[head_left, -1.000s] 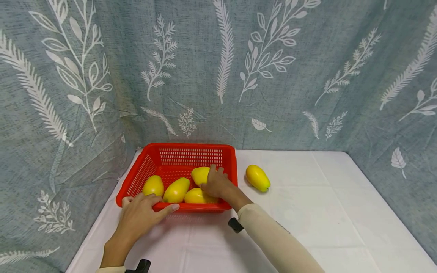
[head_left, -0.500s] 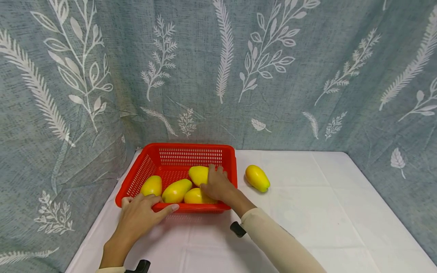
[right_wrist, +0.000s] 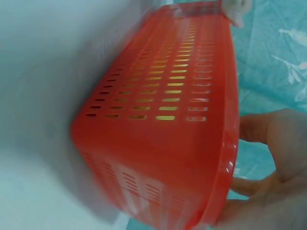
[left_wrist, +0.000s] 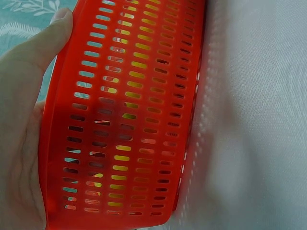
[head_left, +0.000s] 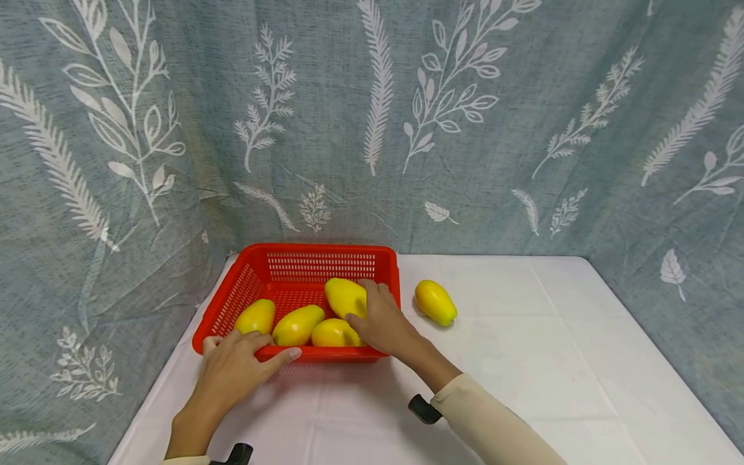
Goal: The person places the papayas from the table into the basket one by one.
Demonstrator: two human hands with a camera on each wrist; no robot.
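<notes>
In the head view, a red plastic basket holds several yellow mangoes. My right hand reaches over its right front corner and grips the rear right mango, thumb on the near side and fingers on the far side. Below that hand lies another mango, its right end hidden. Two more, a middle mango and a left mango, lie along the front wall. My left hand holds the basket's front rim at the left, its fingers over the edge. Both wrist views show mainly slotted basket walls.
A single yellow mango with a green tip lies on the white tablecloth, right of the basket. A grey-blue curtain with white leaf prints hangs behind and along both sides of the table.
My right hand and forearm have shifted slightly right and toward me, and the gripped mango has tilted up a little. The left and middle mangoes have shifted slightly. My left hand stays on the rim.
</notes>
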